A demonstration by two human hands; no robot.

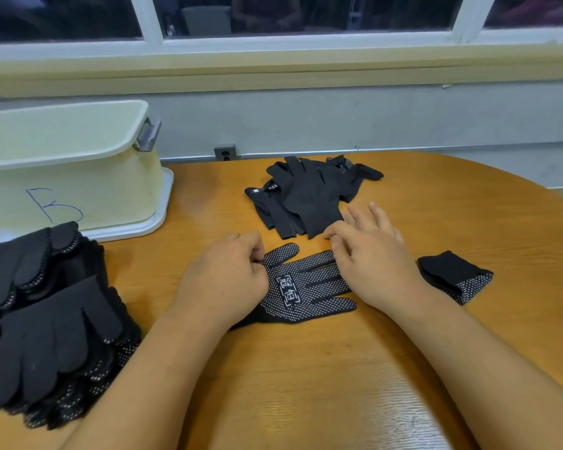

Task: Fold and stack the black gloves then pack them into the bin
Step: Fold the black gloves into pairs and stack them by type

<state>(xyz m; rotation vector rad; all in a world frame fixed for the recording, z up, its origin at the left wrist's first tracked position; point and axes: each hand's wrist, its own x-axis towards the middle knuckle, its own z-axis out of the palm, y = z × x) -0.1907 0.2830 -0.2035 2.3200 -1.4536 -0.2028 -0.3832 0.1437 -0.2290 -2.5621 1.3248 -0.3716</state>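
A black glove (306, 287) with white grip dots and a white logo lies flat, palm up, on the wooden table in front of me. My left hand (225, 277) pinches its cuff end with curled fingers. My right hand (368, 251) lies over the glove's fingertips, fingers spread and fairly straight. One folded glove (455, 276) sits just right of my right hand. A loose heap of black gloves (309, 193) lies behind the hands. Two thick stacks of flat gloves (49, 323) sit at the left. The pale yellow bin (72, 164) stands at the back left.
The bin rests on a white lid or tray (137, 227) and has a grey handle clip (148, 134). A wall with a power socket (225, 152) and a window ledge runs behind the table. Bare wooden tabletop (338, 384) stretches in front between my forearms.
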